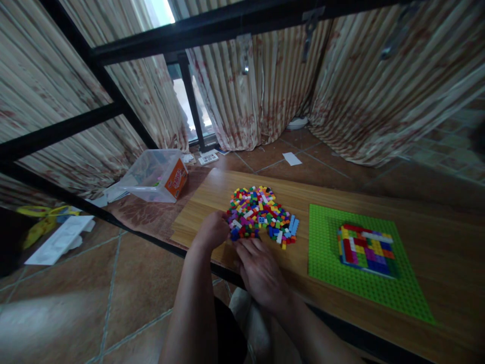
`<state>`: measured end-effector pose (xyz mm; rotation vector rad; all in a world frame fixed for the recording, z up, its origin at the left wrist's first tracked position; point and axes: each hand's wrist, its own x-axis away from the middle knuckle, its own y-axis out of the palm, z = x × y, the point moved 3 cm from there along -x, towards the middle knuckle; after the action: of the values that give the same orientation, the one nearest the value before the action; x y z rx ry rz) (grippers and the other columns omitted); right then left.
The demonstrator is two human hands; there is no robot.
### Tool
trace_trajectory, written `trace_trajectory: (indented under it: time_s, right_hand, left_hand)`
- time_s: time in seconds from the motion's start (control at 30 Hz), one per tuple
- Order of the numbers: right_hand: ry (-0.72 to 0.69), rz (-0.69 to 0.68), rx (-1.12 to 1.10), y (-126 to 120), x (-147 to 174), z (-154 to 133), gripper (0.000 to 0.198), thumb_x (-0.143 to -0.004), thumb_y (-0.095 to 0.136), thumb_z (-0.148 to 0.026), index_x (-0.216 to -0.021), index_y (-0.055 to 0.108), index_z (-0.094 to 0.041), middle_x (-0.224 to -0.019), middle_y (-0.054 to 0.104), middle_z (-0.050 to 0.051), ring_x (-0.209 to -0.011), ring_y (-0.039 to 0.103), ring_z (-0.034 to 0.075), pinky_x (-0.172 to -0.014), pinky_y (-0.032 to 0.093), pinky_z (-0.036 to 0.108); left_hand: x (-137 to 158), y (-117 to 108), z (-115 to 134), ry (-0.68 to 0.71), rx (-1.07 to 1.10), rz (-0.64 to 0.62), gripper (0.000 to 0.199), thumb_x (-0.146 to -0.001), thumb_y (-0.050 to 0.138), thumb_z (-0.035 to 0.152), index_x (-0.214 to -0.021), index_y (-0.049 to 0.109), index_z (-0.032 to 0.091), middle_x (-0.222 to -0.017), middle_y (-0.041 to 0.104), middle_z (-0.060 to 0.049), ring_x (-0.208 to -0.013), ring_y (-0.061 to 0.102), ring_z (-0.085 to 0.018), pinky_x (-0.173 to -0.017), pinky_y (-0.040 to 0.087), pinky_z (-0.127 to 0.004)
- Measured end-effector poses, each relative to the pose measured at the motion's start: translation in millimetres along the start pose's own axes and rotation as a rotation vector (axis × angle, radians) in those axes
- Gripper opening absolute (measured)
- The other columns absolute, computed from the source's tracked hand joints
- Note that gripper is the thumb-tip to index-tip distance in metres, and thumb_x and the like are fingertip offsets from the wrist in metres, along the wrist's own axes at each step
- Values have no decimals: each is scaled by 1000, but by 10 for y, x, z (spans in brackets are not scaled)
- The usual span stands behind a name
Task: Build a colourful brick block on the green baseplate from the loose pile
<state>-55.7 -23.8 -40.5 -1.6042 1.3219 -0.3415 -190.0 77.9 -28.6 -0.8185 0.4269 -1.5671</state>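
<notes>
A heap of small multicoloured toy bricks lies on a wooden table. My left hand touches the heap's left edge, its fingers bent towards the bricks and their tips mostly hidden. Along the front edge of the heap rests my right hand, palm down with the fingers stretched out; nothing shows in it. To the right, a green baseplate carries a low block built of coloured bricks. Several light blue bricks sit at the heap's right side.
The wooden tabletop has a dark front edge close to my wrists. Left of it, a clear plastic box with an orange label stands on a patterned reddish cloth. Black metal bars cross in front of striped curtains. Papers lie on the floor.
</notes>
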Motion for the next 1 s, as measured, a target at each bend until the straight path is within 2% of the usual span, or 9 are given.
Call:
trace_trajectory:
  time_s: [0.17, 0.27, 0.43, 0.53, 0.6, 0.73, 0.9, 1.0]
  right_hand:
    - [121, 67, 43, -99, -3, 160, 33, -89, 53, -12, -121, 60, -12, -115, 67, 14, -105, 57, 28, -95, 48, 46]
    - [136, 97, 19, -127, 19, 188, 31, -91, 49, -13, -120, 60, -11, -115, 66, 14, -105, 56, 27, -95, 48, 44]
    - [-7, 42, -25, -73, 52, 27, 31, -91, 50, -12, -120, 61, -13, -118, 66, 11, -107, 56, 26, -96, 48, 43]
    - [-98, -3, -52, -9, 48, -79, 37, -88, 55, -12, -125, 59, -14, -123, 64, 10, -112, 54, 27, -98, 48, 44]
    - [-111, -16, -54, 26, 35, -99, 44, -86, 58, -13, -130, 55, -14, -129, 61, 10, -116, 52, 28, -100, 47, 45]
    - [-47, 8, -17, 43, 10, -33, 52, -84, 59, -10, -135, 50, -14, -133, 59, 11, -120, 50, 28, -103, 44, 46]
    - [64, 55, 34, 2, 24, 76, 43, -86, 57, -12, -129, 56, -13, -129, 62, 12, -117, 53, 28, -104, 43, 48]
    - [89, 61, 44, -22, 35, 91, 39, -89, 55, -15, -127, 57, -14, -127, 63, 11, -114, 55, 28, -102, 45, 48]
  left_hand:
    - [17, 16, 18, -67, 30, -46, 17, -74, 62, 13, -89, 70, 14, -65, 69, -5, -59, 63, -14, -59, 46, -22]
    - [10, 25, 24, -91, 17, -48, 21, -76, 62, 14, -95, 69, 14, -66, 70, -5, -58, 63, -14, -59, 46, -22]
    - [-7, -9, 47, -86, -101, 39, 23, -78, 62, 14, -99, 70, 13, -71, 72, -8, -66, 66, -17, -64, 46, -23]
    - [2, -45, 65, -93, -147, 95, 25, -80, 60, 15, -102, 71, 12, -68, 72, -9, -69, 67, -19, -65, 45, -25]
    - [10, -55, 79, -91, -165, 99, 25, -81, 57, 15, -100, 72, 12, -66, 71, -9, -68, 67, -19, -64, 44, -25]
    - [22, -46, 112, -44, -167, 66, 25, -81, 54, 15, -98, 72, 12, -64, 70, -7, -63, 65, -17, -61, 42, -25]
    - [76, -72, 151, -30, -163, 62, 25, -79, 58, 20, -98, 71, 11, -65, 68, -6, -60, 61, -16, -59, 40, -25]
    - [124, -75, 194, 29, -152, 34, 22, -75, 64, 24, -93, 70, 13, -71, 68, -5, -62, 58, -15, -58, 38, -24]
